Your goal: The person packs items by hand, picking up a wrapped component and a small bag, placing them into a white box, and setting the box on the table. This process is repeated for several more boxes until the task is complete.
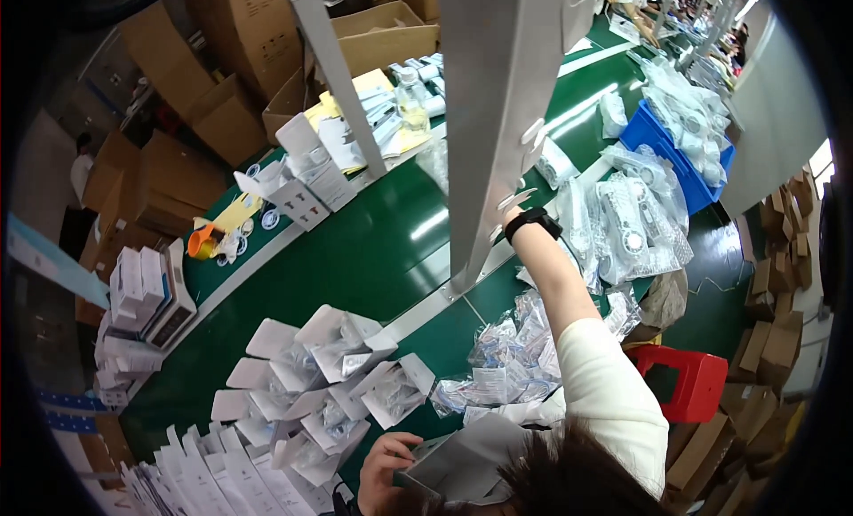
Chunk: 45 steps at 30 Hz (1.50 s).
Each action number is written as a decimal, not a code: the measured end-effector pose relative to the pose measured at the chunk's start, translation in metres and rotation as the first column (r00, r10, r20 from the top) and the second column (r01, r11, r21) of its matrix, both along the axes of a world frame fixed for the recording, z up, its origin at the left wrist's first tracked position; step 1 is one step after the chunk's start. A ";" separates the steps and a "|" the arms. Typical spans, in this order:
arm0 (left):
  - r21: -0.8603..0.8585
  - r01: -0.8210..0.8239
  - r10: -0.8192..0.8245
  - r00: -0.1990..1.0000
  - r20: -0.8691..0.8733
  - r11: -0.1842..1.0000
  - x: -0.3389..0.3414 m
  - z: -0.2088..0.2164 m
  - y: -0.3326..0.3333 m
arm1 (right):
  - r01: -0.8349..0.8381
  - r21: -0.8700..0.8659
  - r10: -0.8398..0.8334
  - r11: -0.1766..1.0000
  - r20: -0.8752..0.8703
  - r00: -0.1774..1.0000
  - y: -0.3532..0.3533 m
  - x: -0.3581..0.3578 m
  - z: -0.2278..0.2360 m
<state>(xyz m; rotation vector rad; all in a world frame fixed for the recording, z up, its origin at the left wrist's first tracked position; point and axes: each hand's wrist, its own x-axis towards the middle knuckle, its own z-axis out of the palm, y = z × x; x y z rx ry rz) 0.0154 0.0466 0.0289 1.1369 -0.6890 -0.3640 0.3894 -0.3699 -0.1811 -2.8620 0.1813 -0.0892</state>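
Observation:
My left hand (384, 467) is closed on the edge of an open white box (471, 458), whose far side is hidden by dark hair. My right arm stretches forward, a black band on its wrist; the right hand (508, 205) is mostly hidden at the grey metal post (489, 134), so its fingers cannot be made out. Closest to it are bubble-wrapped devices (626, 227) and a wrapped roll-like piece (555, 165). Below the right forearm lies a pile of small clear bags (515, 356). Left of the box stand several open white boxes (329, 347) with clear-bagged contents.
A blue crate (680, 152) of wrapped items stands at the right, above a red stool (689, 383). Flattened white cartons (231, 472) line the lower left. Across the green belt (382, 258) are more white boxes (302, 192), a clear bottle (411, 99) and an orange tape roll (204, 241).

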 end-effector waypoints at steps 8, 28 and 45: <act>0.294 0.338 0.110 0.472 -0.875 0.894 0.003 0.005 0.026 | 0.301 0.360 -0.277 0.883 -0.117 0.954 0.041 -0.040 -0.070; 0.648 -0.457 0.286 0.889 0.358 0.609 -0.013 0.012 -0.090 | -0.305 0.738 -0.351 -0.602 0.098 0.931 0.054 -0.334 0.214; 0.323 -0.727 0.663 0.686 0.300 0.606 -0.040 -0.033 -0.066 | -0.718 0.417 0.293 0.557 0.710 0.640 0.149 -0.372 0.202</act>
